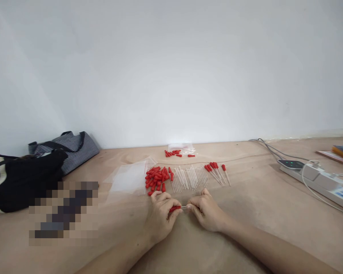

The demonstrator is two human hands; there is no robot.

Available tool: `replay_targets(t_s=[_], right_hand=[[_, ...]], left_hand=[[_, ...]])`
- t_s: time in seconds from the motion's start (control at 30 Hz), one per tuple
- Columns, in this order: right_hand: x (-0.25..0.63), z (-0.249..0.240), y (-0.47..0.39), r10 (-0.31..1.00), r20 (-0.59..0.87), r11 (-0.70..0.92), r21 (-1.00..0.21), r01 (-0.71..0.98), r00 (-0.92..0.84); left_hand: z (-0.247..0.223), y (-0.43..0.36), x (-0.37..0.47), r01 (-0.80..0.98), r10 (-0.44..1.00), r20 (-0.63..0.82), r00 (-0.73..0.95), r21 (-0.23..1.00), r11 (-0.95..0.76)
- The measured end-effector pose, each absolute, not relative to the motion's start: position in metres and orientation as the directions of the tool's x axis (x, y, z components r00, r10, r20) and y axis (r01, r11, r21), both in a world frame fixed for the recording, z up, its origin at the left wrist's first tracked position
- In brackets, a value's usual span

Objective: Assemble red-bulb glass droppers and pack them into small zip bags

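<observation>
My left hand [163,213] pinches a red rubber dropper bulb [175,208], its open end turned to the right. Facing it, my right hand [207,211] grips a thin clear dropper tube [184,207], whose end meets the bulb's mouth; how deep it sits inside I cannot tell. Just beyond my left hand lies a heap of red bulbs [157,177]. Clear tubes [191,178] are spread in a row beyond the gap between my hands. To their right rest several droppers [216,173] with red bulbs on their tubes.
Clear plastic bags [128,177] lie left of the heap. Farther back are more bulbs [171,153] and a bag of tubes [183,147] near the wall. A power strip [320,180] with cables stands right. Black [28,180] and striped [80,150] bags sit left, near a blurred patch.
</observation>
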State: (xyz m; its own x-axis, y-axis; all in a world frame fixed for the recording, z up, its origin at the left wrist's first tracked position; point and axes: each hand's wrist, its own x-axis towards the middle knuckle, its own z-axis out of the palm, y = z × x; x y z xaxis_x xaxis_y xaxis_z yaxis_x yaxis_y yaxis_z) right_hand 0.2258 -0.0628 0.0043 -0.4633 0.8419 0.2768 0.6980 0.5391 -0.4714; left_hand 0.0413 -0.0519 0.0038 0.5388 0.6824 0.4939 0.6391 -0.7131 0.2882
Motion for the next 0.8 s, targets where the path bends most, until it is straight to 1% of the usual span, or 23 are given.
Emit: replay_targets(t_s=[0.17,0.23,0.3,0.37,0.43,0.5,0.53,0.57,0.63,0.7,0.77,0.8], right_hand=[[0.232,0.007,-0.057,0.828,0.248,0.551,-0.519,0.653,-0.502],[0.236,0.008,-0.056,0.819,0.259,0.562,-0.538,0.628,-0.512],[0.239,0.009,-0.055,0.804,0.278,0.585,-0.532,0.613,-0.525],[0.242,0.010,-0.056,0.785,0.304,0.616,-0.471,0.631,-0.540],[0.243,0.010,-0.057,0.764,0.342,0.645,-0.364,0.672,-0.547],[0.245,0.009,-0.056,0.750,0.384,0.648,-0.263,0.714,-0.539],[0.247,0.009,-0.053,0.753,0.406,0.634,-0.238,0.736,-0.518],[0.251,0.008,-0.050,0.768,0.428,0.604,-0.235,0.762,-0.477],[0.261,0.007,-0.041,0.821,0.477,0.482,-0.288,0.827,-0.313],[0.275,0.006,-0.029,0.863,0.501,0.284,-0.376,0.882,-0.064],[0.288,0.006,-0.018,0.869,0.466,0.061,-0.437,0.897,0.168],[0.293,0.006,-0.013,0.865,0.435,-0.033,-0.446,0.894,0.249]], left_hand=[[0.005,-0.048,0.039,0.635,0.687,0.484,0.541,0.301,-0.712],[0.005,-0.046,0.038,0.634,0.688,0.485,0.541,0.302,-0.712],[0.005,-0.044,0.036,0.640,0.696,0.488,0.527,0.311,-0.702],[0.006,-0.044,0.036,0.645,0.708,0.483,0.515,0.324,-0.692],[0.006,-0.044,0.035,0.649,0.717,0.463,0.521,0.331,-0.685],[0.006,-0.045,0.034,0.652,0.727,0.439,0.528,0.338,-0.678],[0.007,-0.044,0.034,0.659,0.736,0.432,0.522,0.344,-0.669],[0.007,-0.044,0.032,0.667,0.747,0.427,0.510,0.352,-0.657],[0.007,-0.042,0.029,0.694,0.775,0.428,0.465,0.368,-0.619],[0.007,-0.039,0.027,0.732,0.803,0.433,0.410,0.369,-0.573],[0.007,-0.036,0.025,0.768,0.824,0.435,0.364,0.361,-0.529],[0.007,-0.034,0.024,0.781,0.831,0.433,0.349,0.356,-0.513]])
